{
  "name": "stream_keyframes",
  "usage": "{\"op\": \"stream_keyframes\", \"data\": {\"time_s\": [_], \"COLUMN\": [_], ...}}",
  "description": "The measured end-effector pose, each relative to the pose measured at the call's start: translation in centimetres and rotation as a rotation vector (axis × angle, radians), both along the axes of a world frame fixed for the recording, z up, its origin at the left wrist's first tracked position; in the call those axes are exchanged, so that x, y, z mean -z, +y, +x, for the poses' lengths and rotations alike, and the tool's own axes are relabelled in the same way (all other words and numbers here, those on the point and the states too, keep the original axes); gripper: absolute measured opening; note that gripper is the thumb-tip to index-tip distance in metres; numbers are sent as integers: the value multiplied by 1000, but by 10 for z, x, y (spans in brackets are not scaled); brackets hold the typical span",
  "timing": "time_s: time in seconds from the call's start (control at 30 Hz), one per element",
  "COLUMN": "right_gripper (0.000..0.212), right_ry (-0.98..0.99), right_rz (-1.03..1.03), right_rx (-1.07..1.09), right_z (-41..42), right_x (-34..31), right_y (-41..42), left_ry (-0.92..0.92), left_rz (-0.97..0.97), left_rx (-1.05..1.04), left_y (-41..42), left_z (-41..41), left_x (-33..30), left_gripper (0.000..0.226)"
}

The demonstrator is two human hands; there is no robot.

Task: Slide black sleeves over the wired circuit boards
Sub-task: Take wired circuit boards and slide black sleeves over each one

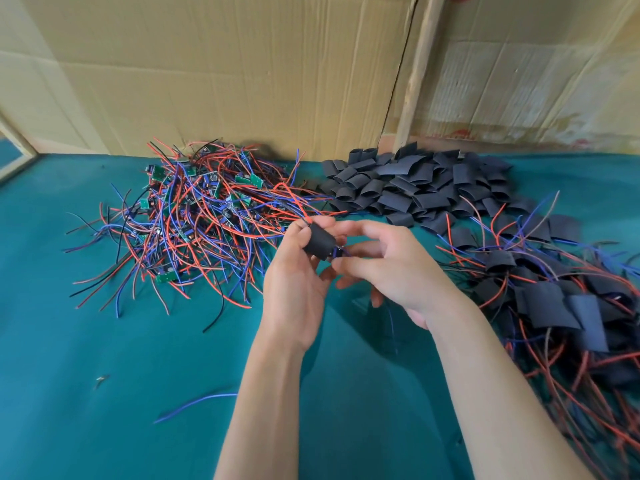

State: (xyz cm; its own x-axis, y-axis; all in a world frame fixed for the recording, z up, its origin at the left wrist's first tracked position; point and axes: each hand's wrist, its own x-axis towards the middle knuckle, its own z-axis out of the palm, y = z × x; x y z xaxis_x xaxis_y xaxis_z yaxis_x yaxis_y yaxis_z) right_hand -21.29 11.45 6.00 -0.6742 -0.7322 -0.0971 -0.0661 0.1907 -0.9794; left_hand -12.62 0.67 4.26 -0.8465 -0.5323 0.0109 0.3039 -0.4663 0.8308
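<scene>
Nearest on the green cloth (104, 323), the left hand (298, 282) grips a black sleeve (320, 241) with red wires leaving its top, while the right hand (388, 268) pinches at the sleeve's lower end. Right of the sleeve lies a heap of sleeved boards (554, 299). Beyond the sleeve to its left sits the tangle of bare wired boards (194, 209), beyond to its right the pile of loose sleeves (415, 181), against cardboard (225, 74).

Table (104, 341) is covered in a teal cloth, kinda wrinkled near the middle. Behind it there's just creased brown cardboard (225, 74) propped up as a wall, with a wood strip (417, 74) running up between two sheets, all in soft daylight.
</scene>
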Motion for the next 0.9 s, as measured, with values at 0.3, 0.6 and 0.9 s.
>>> {"op": "stream_keyframes", "data": {"time_s": [0.3,0.6,0.9], "right_gripper": [23,21,25], "right_ry": [-122,-108,-87], "right_rz": [-157,-221,-107], "right_rx": [42,108,-25], "right_z": [-2,-4,-3], "right_x": [-5,-3,-6], "right_y": [3,2,7], "left_ry": [10,84,-21], "left_rz": [85,336,174], "left_rx": [11,119,81], "left_y": [-3,0,1], "left_z": [-1,-2,-2], "left_x": [3,3,1], "left_gripper": [27,29,28]}}
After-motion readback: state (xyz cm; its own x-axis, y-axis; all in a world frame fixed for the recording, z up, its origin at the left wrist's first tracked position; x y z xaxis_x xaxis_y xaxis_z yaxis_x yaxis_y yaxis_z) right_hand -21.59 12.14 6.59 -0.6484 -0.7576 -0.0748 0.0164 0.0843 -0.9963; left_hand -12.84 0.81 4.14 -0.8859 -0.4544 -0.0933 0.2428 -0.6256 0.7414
